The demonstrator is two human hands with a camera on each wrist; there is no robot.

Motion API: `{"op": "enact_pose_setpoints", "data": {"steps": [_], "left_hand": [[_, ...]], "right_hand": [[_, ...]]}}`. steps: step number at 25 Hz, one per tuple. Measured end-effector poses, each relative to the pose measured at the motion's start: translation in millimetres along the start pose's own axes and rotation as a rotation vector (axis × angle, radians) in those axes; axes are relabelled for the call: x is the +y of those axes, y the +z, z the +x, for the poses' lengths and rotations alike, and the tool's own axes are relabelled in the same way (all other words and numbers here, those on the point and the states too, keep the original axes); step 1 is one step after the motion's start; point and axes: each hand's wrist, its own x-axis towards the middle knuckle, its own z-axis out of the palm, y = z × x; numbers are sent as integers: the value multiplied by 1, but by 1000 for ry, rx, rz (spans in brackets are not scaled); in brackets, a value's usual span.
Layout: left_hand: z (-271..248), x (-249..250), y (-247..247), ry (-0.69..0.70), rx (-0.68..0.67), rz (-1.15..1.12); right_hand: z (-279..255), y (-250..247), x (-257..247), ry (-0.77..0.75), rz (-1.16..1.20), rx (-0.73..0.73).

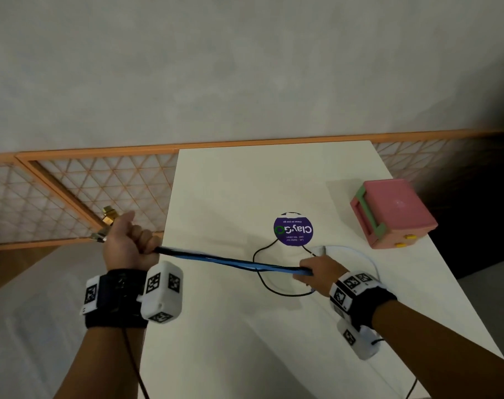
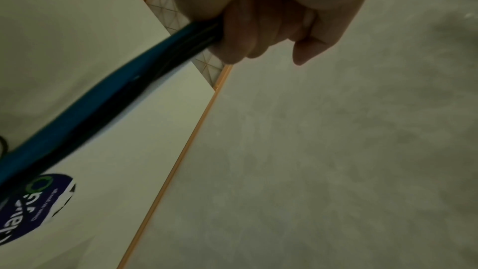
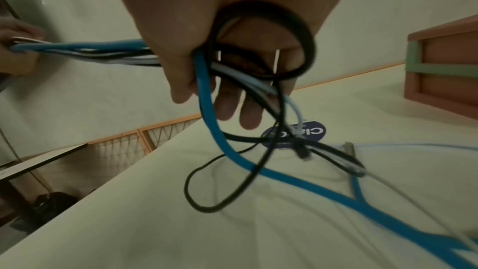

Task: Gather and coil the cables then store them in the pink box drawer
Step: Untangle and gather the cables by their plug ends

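Left hand [image 1: 129, 243] fisted on cables [image 1: 230, 262], right hand [image 1: 317, 272] grip pinching them

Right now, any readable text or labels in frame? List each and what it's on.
"ClayGo": white brand lettering on the round purple sticker on the white table, upside down from the head view.
Smaller lines under it on the same sticker: too blurred to read reliably.
Wrist markers: black-and-white square codes, no words.
Pink box: no text visible.
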Motion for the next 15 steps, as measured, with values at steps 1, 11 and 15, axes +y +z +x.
{"op": "enact_pose_setpoints", "data": {"steps": [1,11,15], "left_hand": [[1,2,-1,9,2,2],[7,-27,9,-38,-59,29],[6,-29,16,-24,-68,48]], "right_hand": [[0,1,5,-8,-8,14],[-29,44,46,-70,61,-25],[-30,55,51,-115,36,57]]}}
